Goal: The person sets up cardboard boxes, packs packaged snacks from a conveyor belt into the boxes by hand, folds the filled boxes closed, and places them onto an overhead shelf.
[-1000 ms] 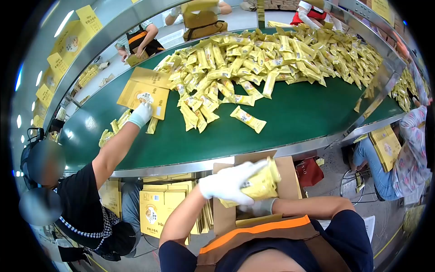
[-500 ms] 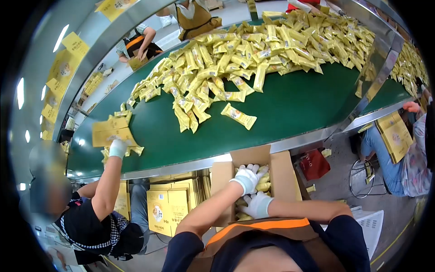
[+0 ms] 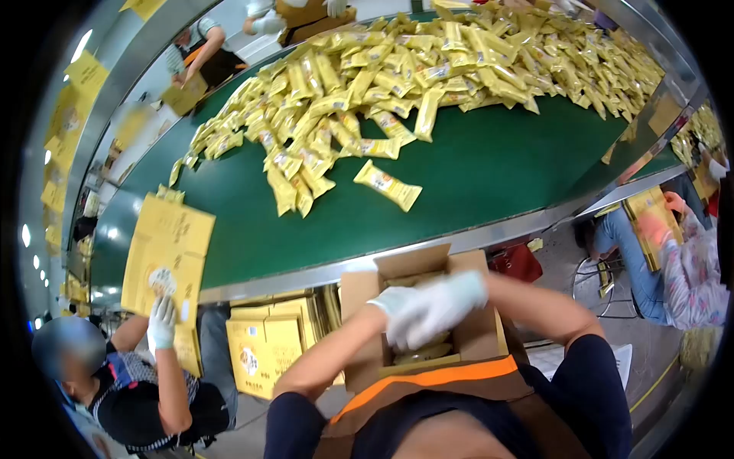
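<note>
An open cardboard box [image 3: 413,263] stands against the near edge of the conveyor, its flaps folded out. Yellow wrapped packets [image 3: 425,353] lie inside it, mostly covered by my hands. My right hand [image 3: 442,307], white-gloved and smeared by motion, is above the box opening and crosses in front of my left hand. Only part of my left hand [image 3: 390,300], also gloved, shows at the left side of the opening; its fingers are hidden behind the right. Whether either hand holds a packet cannot be made out.
A large heap of yellow packets [image 3: 367,84] covers the far side of the green conveyor belt [image 3: 489,176]; a single packet [image 3: 388,185] lies nearer. Flat yellow cartons [image 3: 264,348] are stacked below at left. A co-worker's gloved hand [image 3: 161,321] touches a carton [image 3: 172,245]. Another person sits at right.
My right hand has risen from inside the box and crossed over my left hand. The co-worker at left has brought a flattened carton upright and nearer. The whole view has shifted slightly.
</note>
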{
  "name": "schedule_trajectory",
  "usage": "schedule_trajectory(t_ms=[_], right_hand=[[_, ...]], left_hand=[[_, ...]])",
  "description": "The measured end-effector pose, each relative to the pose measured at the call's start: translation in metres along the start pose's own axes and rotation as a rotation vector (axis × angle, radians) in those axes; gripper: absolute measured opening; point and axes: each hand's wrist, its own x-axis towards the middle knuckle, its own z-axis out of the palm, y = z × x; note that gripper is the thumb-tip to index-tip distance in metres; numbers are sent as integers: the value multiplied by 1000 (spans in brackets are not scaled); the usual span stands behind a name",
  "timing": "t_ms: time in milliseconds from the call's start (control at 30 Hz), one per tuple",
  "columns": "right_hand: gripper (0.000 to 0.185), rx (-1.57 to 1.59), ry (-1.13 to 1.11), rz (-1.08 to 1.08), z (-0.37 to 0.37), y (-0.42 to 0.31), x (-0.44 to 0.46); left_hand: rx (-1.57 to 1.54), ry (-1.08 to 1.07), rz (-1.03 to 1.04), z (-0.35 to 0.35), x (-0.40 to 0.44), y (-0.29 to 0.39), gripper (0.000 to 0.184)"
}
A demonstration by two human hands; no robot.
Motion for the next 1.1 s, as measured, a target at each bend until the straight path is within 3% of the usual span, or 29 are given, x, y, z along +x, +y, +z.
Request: schedule_trajectory(t_ms=[33, 67, 100, 167, 200, 233, 300, 367, 400, 433, 500, 600, 633, 667, 700, 733, 767, 800, 833, 900, 967, 1067, 1100], right_hand=[[25, -47, 235, 83, -37, -27, -13], [22, -326, 634, -114, -81, -32, -27], [21, -621, 972, -160, -127, -31, -45], [36, -472, 1679, -168, -225, -10, -85], [47, -377, 1998, -142, -274, -5, -109], [64, -429, 2043, -83, -306, 5, -149], [71, -306, 2108, 12, -348, 44, -207], [72, -352, 1910, 71, -402, 88, -227], [73, -362, 1802, 122, -415, 108, -231], [72, -533, 1884, 308, -400, 98, -195], [71, -533, 1582, 291, -405, 109, -185], [63, -562, 1394, 405, -386, 108, -163], [63, -844, 1372, 424, -374, 119, -152], [65, -678, 1408, 397, -346, 99, -128], [67, -922, 1302, 435, -384, 148, -124], [67, -1016, 1270, 568, -353, 125, -104], [69, -1466, 1086, 502, -349, 144, -91], [70, -772, 1327, 387, -331, 134, -72], [72, -672, 1352, 512, -298, 106, -61], [79, -817, 1119, 453, -264, 97, -32], [77, -640, 1121, 467, -249, 95, -7], [76, -700, 934, 559, -258, 62, -12], [70, -584, 818, 482, -272, 55, -21]], left_hand=[[-127, 85, 103, -26, -9, 4, 60], [-245, 159, 215, -53, -18, 9, 58], [-341, 58, 44, -123, -27, 49, 56], [-170, 679, 77, -158, -36, 29, 53], [38, 951, -21, -172, -35, 4, 55], [257, 1219, -126, -183, -36, -28, 57], [554, 1322, -429, -188, -50, -120, 61], [-41, 1428, -606, -152, -72, -239, 67], [-526, 1426, -606, -143, -74, -256, 70], [-271, 1322, -573, -140, -70, -256, 71], [-333, 1382, -396, -145, -44, -237, 67], [-385, 1369, -372, -147, -8, -227, 71], [-360, 1368, -368, -147, 0, -224, 74], [-358, 1333, -369, -146, 11, -212, 74], [-344, 1291, -359, -143, 18, -206, 76], [-333, 1267, -335, -140, 25, -196, 76], [-320, 1246, -313, -137, 30, -186, 76], [-303, 1208, -287, -135, 33, -177, 76], [-288, 1172, -268, -130, 34, -170, 76], [-346, 1143, -255, -121, 36, -155, 74], [-151, 1045, -344, -115, 26, -137, 70], [-10, 1049, -408, -102, -10, -124, 70], [-10, 1045, -455, -100, -28, -122, 72]])
